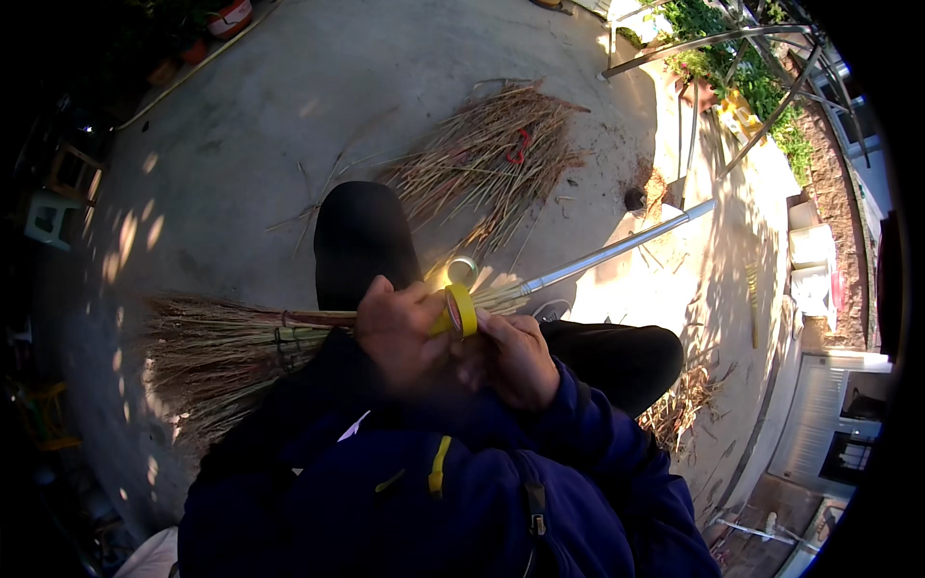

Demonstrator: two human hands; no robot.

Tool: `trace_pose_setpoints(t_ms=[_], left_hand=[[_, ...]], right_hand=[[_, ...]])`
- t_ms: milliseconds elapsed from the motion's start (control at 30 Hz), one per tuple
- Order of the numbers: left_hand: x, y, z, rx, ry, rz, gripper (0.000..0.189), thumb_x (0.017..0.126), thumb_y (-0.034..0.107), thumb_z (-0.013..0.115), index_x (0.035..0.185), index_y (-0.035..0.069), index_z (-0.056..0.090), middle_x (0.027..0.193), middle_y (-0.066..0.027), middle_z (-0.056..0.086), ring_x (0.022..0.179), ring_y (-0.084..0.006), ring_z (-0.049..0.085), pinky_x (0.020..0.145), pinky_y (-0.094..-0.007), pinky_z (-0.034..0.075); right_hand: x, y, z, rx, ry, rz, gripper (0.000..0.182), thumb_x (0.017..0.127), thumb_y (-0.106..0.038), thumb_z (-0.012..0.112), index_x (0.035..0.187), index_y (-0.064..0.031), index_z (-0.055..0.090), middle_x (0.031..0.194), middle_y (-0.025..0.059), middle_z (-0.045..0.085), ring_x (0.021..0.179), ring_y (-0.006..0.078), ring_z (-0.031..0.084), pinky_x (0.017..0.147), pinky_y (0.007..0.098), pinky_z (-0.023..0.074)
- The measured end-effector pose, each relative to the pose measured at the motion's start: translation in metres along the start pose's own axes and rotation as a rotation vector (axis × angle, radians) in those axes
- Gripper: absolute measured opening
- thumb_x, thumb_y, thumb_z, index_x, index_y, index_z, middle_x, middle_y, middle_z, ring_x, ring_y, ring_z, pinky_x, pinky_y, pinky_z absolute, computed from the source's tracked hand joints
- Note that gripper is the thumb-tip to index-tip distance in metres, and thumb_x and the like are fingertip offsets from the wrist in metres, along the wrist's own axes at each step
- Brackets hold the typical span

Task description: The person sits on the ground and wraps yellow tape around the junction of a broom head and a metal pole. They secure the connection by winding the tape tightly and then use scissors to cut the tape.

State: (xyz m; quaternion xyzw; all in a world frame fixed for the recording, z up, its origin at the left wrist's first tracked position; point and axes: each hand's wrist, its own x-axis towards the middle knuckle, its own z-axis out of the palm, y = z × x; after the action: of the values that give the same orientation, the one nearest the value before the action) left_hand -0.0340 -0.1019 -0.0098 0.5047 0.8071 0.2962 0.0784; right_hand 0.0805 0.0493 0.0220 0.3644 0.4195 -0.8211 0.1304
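Observation:
A broom of dry stalks (217,334) lies across my lap, its brushy end to the left. Dark ties bind it in the middle, and a shiny metal tube handle (614,250) runs out from the stalk ends to the upper right. My left hand (401,329) is closed around the stalks near the neck. Between my hands is a roll of yellow tape (468,309), standing on edge against the broom. The fingers of my right hand (522,354) pinch at the roll's right side; its lower fingers are blurred. Just beyond lies a sunlit ring, perhaps another tape roll (461,272).
A loose heap of dry stalks (491,152) with a red tie (518,147) lies on the concrete floor (267,144) ahead. More straw (690,408) lies to the right. A metal frame (708,36) stands at upper right, a pale plastic stool (54,219) at far left.

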Motion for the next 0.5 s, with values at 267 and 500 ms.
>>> trace_pose_setpoints(t_ms=[267,500], left_hand=[[0.005,0.000,-0.035,-0.836,-0.193,-0.288,0.027,0.077,0.016,0.080,0.095,-0.002,0.072,0.087,-0.0119,0.071,0.077,-0.0160,0.065,0.069,-0.0304,0.048],[0.000,-0.001,-0.034,-0.981,-0.356,-0.343,0.028,0.077,0.009,0.081,0.100,-0.004,0.071,0.091,-0.0103,0.072,0.083,-0.0135,0.065,0.077,-0.0298,0.052]], right_hand=[[-0.020,-0.006,-0.040,-0.295,-0.245,-0.223,0.021,0.091,-0.009,0.055,0.094,0.0074,0.067,0.076,0.0134,0.066,0.061,0.0192,0.063,0.061,0.0307,0.0529],[0.059,-0.017,-0.079,-0.275,-0.220,-0.573,0.028,0.087,-0.001,0.061,0.114,0.0055,0.066,0.093,0.0099,0.066,0.080,0.0141,0.065,0.066,0.0267,0.0514]])
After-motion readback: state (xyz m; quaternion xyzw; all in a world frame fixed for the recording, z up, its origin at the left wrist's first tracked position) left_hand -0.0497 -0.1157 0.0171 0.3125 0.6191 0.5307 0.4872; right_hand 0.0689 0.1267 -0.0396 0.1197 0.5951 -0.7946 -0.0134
